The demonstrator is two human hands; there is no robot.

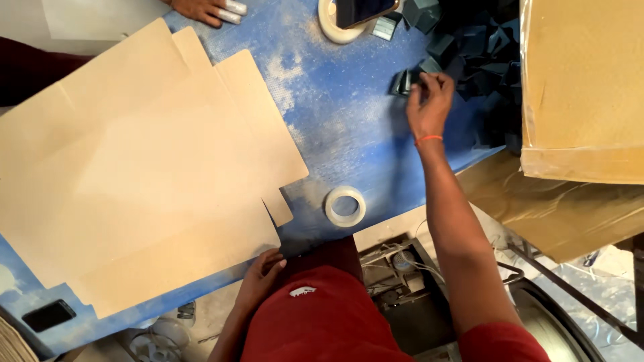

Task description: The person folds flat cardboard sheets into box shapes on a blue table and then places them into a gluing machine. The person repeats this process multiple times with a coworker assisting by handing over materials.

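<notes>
A: Right hand (429,100)?

B: Stretched far out across the blue table (349,127), an orange band at the wrist. Fingers bent down and pinched on a small dark grey folded piece (402,82). That piece sits at the near edge of a heap of like dark pieces (479,60), which fills the table's far right corner.

A: Firm hold?

B: Fingertips closed on its right end; the left end pokes out beyond them. Whether it is lifted off the table, can't tell.

A: Left hand (261,275)?

B: Low, at the near table edge. Fingers curled loosely against the bottom edge of a large flat cardboard blank (141,167). Touching it, half-closed; a true clasp can't be made out. The blank lies unfolded, flaps spread, covering most of the left half of the table.

A: Around them?

B: One clear tape roll (345,206) lying flat near the front edge, just right of the blank's lower flap, well apart from both hands. A second, white tape roll (337,23) at the far edge, with a phone (362,10) resting across it. Tall plastic-wrapped cardboard stack (583,87) on the right, hard against the dark heap. Another dark phone (48,315) at the near left corner. Someone else's hand (204,9) at the top edge, fingertips taped in white, beside the blank's far corner.
</notes>
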